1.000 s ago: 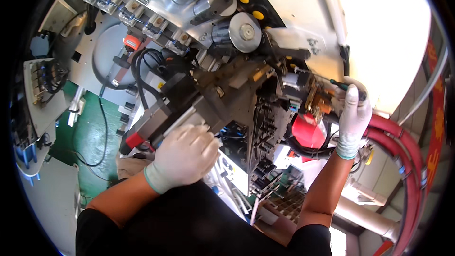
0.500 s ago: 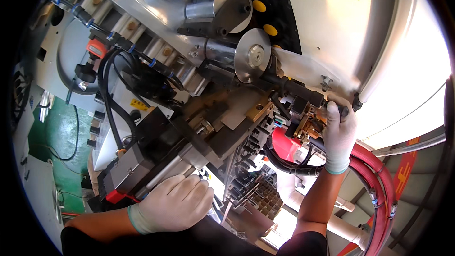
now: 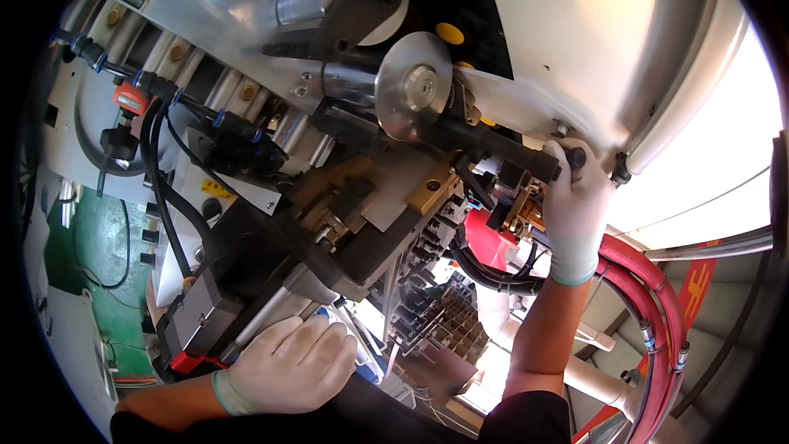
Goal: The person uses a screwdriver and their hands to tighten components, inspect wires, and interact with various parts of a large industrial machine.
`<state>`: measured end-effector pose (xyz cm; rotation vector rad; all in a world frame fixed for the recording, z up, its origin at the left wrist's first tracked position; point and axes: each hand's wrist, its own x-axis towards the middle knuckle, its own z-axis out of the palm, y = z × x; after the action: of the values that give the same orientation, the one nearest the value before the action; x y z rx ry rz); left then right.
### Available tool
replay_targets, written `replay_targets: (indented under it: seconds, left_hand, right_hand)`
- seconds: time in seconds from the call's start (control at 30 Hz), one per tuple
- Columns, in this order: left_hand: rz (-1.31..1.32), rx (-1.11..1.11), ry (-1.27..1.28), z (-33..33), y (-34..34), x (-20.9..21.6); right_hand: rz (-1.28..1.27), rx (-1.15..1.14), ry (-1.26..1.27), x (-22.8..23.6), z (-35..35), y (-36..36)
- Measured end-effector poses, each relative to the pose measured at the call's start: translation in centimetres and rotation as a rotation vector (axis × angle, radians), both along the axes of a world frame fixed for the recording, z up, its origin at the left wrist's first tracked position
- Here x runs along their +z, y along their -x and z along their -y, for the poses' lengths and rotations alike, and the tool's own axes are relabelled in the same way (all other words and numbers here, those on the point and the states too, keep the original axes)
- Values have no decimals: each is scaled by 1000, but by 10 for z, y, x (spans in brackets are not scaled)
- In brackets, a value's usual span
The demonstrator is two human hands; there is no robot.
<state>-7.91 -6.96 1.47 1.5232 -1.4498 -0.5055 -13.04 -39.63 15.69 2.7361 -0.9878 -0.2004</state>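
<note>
My right hand (image 3: 578,210), in a white glove with a green cuff, is closed around a small black knob (image 3: 575,158) at the end of a dark cylindrical shaft (image 3: 509,152). The thumb lies against the knob's near side. Left of the shaft is a shiny metal disc roller (image 3: 415,86). At the lower left my left hand (image 3: 293,364), gloved alike, sits with curled fingers just below a silver rod (image 3: 267,312) of the machine. Its fingertips are turned under, so what they grip, if anything, is hidden. Between the hands lies a dark metal bed with a brass block (image 3: 431,187).
Thick red hoses (image 3: 649,312) curve down beside my right forearm. Black cables (image 3: 156,189) hang on the left near a red-topped fitting (image 3: 131,97). A pale cover panel (image 3: 575,25) rises at the upper right. Green floor (image 3: 115,255) shows at the far left.
The whole view has shifted, with the machine now further left and slightly lower in parts. My right hand has tipped more upright around the knob; my left hand stays by the rod.
</note>
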Motion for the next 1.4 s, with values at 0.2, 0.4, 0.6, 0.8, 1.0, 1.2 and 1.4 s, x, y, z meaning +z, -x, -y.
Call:
replay_targets:
  seconds: [0.2, 0.4, 0.6, 0.8, 1.0, 1.2, 1.4]
  left_hand:
    - [13, -31, 8, 1, -2, 1]
    - [47, -79, 13, 4, -7, -1]
    - [85, -101, 2, 5, -3, 0]
    - [75, -98, -8, 6, -3, 4]
    - [88, -90, -11, 6, 0, 2]
    - [110, -72, -18, 5, 1, 3]
    - [118, -70, -17, 7, -2, 3]
  right_hand:
    - [130, -53, -107, -16, 3, 27]
    - [238, -171, -61, -14, -2, 39]
    - [486, -297, -167, -9, -14, 52]
    - [408, -140, -126, 3, 0, 58]
    - [209, -74, -52, 10, 2, 39]
    - [173, -67, -61, 8, -5, 26]
    - [144, -75, -56, 4, -3, 17]
